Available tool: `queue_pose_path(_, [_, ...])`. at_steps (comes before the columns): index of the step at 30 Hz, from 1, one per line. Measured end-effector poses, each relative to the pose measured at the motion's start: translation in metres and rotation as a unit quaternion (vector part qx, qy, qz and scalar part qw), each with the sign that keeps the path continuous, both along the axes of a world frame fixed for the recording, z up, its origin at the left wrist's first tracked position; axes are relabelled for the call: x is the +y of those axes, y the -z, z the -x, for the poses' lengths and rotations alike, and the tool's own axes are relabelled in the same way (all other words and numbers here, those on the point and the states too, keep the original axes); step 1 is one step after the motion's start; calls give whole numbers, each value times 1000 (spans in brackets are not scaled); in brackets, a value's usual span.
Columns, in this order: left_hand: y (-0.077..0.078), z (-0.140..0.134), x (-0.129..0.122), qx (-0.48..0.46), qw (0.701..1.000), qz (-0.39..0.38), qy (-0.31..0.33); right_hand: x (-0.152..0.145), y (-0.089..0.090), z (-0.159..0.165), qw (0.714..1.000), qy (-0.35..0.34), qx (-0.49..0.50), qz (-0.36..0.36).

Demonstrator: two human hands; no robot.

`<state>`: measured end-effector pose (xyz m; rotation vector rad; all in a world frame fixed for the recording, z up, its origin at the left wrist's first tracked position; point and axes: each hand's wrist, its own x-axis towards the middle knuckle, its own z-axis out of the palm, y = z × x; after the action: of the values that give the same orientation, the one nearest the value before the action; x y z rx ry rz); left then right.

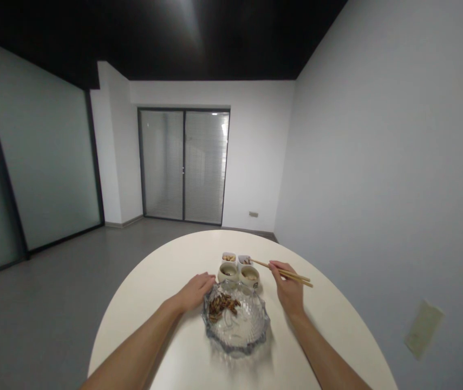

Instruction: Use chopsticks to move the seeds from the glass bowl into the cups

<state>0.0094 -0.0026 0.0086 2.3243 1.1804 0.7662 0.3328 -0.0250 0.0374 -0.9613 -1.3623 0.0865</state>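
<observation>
My right hand (287, 286) holds a pair of wooden chopsticks (292, 275). Their tips reach left to the small white dish (246, 263) at the back right, which has some brownish pieces in it. Fingers stretched out, my left hand (195, 291) lies on the table at the upper left rim of a scalloped glass bowl (251, 325); whether it touches the rim is hard to tell. Brown, elongated pieces (221, 307) are heaped on the left side inside the bowl. Behind it stand two beige cups, the left cup (228, 272) and the right cup (249, 277).
Another small white dish (228, 258) with pale tan pieces is at the back left, beside the first. Everything stands on a round white table (166, 260). A wall (377, 162) runs close along the right, with a socket plate (423, 329) low on it.
</observation>
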Motion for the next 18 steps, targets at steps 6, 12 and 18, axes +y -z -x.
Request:
queue_pose_path(6, [1, -1, 1, 3, 1000, 2, -7, -2, -5, -3, 1000, 17, 14, 14])
queue_pose_path(12, [1, 0, 1, 1, 1000, -12, 2, -13, -13, 0, 999, 6, 33, 13])
queue_pose_path(18, [1, 0, 0, 12, 1000, -18, -2, -33, -21, 16, 998, -57, -12, 21])
